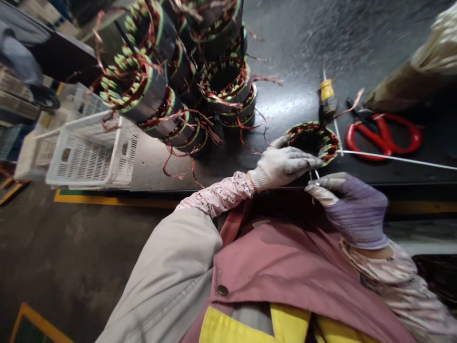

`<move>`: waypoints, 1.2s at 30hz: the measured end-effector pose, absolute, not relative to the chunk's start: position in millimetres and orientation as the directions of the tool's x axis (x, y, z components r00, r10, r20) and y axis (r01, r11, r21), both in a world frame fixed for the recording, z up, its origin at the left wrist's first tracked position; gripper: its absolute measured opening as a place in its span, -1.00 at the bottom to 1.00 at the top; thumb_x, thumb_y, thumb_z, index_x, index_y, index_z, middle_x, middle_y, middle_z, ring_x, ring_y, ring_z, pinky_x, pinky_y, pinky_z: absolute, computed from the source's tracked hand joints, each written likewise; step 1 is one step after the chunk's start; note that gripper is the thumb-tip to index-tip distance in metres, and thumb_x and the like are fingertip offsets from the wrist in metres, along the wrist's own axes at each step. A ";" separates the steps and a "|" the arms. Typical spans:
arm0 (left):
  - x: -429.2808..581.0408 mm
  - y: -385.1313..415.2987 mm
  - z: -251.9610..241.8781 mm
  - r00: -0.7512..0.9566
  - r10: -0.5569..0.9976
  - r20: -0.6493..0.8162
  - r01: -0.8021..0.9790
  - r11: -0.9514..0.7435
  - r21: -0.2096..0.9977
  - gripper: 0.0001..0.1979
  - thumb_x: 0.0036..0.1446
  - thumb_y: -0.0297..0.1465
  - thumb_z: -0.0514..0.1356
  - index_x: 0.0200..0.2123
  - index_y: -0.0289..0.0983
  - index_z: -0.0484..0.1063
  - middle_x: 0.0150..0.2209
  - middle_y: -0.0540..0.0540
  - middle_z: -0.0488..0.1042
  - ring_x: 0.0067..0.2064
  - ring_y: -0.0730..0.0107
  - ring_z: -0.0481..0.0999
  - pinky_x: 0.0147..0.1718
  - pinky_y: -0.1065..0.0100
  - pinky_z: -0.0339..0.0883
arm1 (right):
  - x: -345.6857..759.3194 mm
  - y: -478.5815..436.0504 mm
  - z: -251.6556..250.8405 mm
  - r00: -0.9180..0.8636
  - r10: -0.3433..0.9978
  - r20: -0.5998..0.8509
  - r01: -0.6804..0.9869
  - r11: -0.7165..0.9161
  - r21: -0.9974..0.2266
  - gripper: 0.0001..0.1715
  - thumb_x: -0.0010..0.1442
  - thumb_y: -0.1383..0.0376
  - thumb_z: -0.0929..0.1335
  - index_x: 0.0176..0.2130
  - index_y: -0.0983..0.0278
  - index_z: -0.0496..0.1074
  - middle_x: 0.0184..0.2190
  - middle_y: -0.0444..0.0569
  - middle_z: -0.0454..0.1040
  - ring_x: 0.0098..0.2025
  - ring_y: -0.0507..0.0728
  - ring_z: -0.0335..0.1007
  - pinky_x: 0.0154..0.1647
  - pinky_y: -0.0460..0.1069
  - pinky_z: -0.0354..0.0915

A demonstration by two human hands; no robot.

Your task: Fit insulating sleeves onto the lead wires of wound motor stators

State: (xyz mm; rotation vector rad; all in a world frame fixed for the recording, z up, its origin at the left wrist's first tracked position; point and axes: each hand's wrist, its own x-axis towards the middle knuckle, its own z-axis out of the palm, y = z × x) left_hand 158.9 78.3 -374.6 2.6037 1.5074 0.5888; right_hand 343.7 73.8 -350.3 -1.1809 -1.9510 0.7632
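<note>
A copper-wound motor stator [314, 142] lies flat on the black workbench [285, 43], its green-tipped coils ringed with red-brown windings. My left hand [285, 164], in a white work glove, grips the stator's near rim. My right hand [352, 209], in a purple glove with pale fingertips, pinches a thin white strand [312, 175] just below that rim. A long white sleeving strip [400, 159] runs from the stator off to the right. Several more wound stators [224, 83] stand stacked at the bench's far left, trailing copper-coloured leads.
Red-handled scissors [383, 136] and a yellow-handled tool [326, 93] lie right of the stator. A beige sack [417, 71] sits at the upper right. White plastic crates [89, 152] stand beyond the bench's left end, above a concrete floor with yellow markings.
</note>
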 end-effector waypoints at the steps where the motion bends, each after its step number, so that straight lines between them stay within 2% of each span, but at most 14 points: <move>1: 159.0 78.4 -374.5 0.448 0.847 0.288 0.817 -0.518 0.253 -0.65 0.36 -0.31 -0.02 0.06 -0.01 0.48 0.01 -0.04 0.59 0.04 0.44 0.54 0.33 0.09 -0.05 | 342.8 74.8 -350.6 -0.312 0.915 0.258 0.491 0.387 -0.780 -0.68 0.07 0.05 0.41 -0.45 0.25 0.53 -0.47 -0.07 0.53 -0.43 0.04 0.42 -0.32 -0.05 0.33; 6: 160.2 78.4 -378.5 0.422 0.847 0.324 0.808 -0.513 0.289 -0.64 0.36 -0.31 -0.04 0.04 -0.07 0.50 0.00 -0.06 0.59 0.03 0.44 0.55 0.33 0.07 -0.05 | 338.4 79.3 -353.4 -0.323 0.940 0.113 0.550 0.283 -0.786 -0.47 0.01 -0.13 0.38 -0.55 0.29 0.46 -0.59 -0.05 0.47 -0.52 0.05 0.35 -0.44 -0.05 0.27; 11: 160.5 77.2 -382.2 0.408 0.848 0.339 0.804 -0.510 0.305 -0.65 0.36 -0.32 -0.03 0.05 -0.05 0.49 0.00 -0.05 0.59 0.04 0.44 0.55 0.33 0.06 -0.05 | 339.8 76.0 -347.6 -0.305 0.938 0.165 0.490 0.303 -0.817 -0.58 0.03 -0.05 0.39 -0.50 0.25 0.50 -0.53 -0.07 0.51 -0.49 0.05 0.38 -0.39 -0.05 0.28; 15: 161.0 76.7 -380.9 0.412 0.850 0.330 0.810 -0.507 0.296 -0.64 0.36 -0.31 -0.04 0.04 -0.07 0.50 0.00 -0.07 0.59 0.04 0.42 0.55 0.33 0.01 -0.06 | 337.6 84.6 -353.7 -0.263 0.961 0.082 0.565 0.222 -0.795 -0.45 -0.05 -0.16 0.37 -0.57 0.27 0.46 -0.61 -0.02 0.47 -0.54 0.08 0.35 -0.46 -0.02 0.25; 21: 161.6 77.1 -384.7 0.405 0.844 0.351 0.815 -0.507 0.281 -0.64 0.35 -0.33 -0.03 0.06 -0.06 0.49 -0.01 -0.08 0.60 0.01 0.40 0.56 0.33 -0.01 -0.06 | 344.7 72.4 -347.4 -0.324 0.923 0.207 0.521 0.357 -0.775 -0.55 0.07 -0.07 0.36 -0.49 0.25 0.52 -0.50 -0.05 0.53 -0.45 0.06 0.42 -0.37 -0.05 0.30; 25: 160.3 77.2 -387.3 0.401 0.831 0.385 0.802 -0.522 0.291 -0.64 0.35 -0.30 -0.03 0.04 -0.09 0.51 -0.03 -0.10 0.60 0.01 0.39 0.56 0.33 -0.03 -0.06 | 340.1 77.1 -340.7 -0.328 0.928 0.175 0.535 0.336 -0.775 -0.46 0.06 -0.14 0.35 -0.51 0.26 0.51 -0.57 -0.06 0.49 -0.52 0.04 0.36 -0.40 -0.04 0.28; 29: 160.7 76.1 -385.5 0.426 0.839 0.338 0.814 -0.519 0.262 -0.65 0.35 -0.30 -0.01 0.05 -0.12 0.49 -0.01 -0.13 0.59 0.04 0.36 0.55 0.34 -0.05 -0.11 | 337.6 82.8 -342.4 -0.342 0.928 0.144 0.540 0.320 -0.778 -0.40 0.04 -0.20 0.33 -0.54 0.27 0.48 -0.61 -0.07 0.45 -0.54 0.04 0.34 -0.45 -0.05 0.24; 33: 162.3 74.6 -381.8 0.390 0.865 0.315 0.832 -0.477 0.282 -0.63 0.36 -0.34 -0.04 0.06 -0.08 0.49 -0.01 -0.10 0.59 0.03 0.41 0.55 0.36 -0.01 -0.13 | 343.7 74.8 -340.7 -0.358 0.912 0.203 0.524 0.376 -0.764 -0.43 0.08 -0.19 0.33 -0.50 0.24 0.50 -0.53 -0.06 0.52 -0.47 0.06 0.42 -0.40 -0.04 0.28; 36: 162.4 74.4 -380.3 0.394 0.878 0.273 0.851 -0.461 0.252 -0.63 0.35 -0.36 -0.03 0.08 -0.05 0.47 0.01 -0.09 0.58 0.06 0.41 0.55 0.36 0.02 -0.11 | 346.2 72.6 -339.0 -0.339 0.915 0.217 0.532 0.377 -0.759 -0.44 0.08 -0.18 0.33 -0.49 0.23 0.51 -0.51 -0.05 0.53 -0.46 0.08 0.42 -0.38 -0.03 0.28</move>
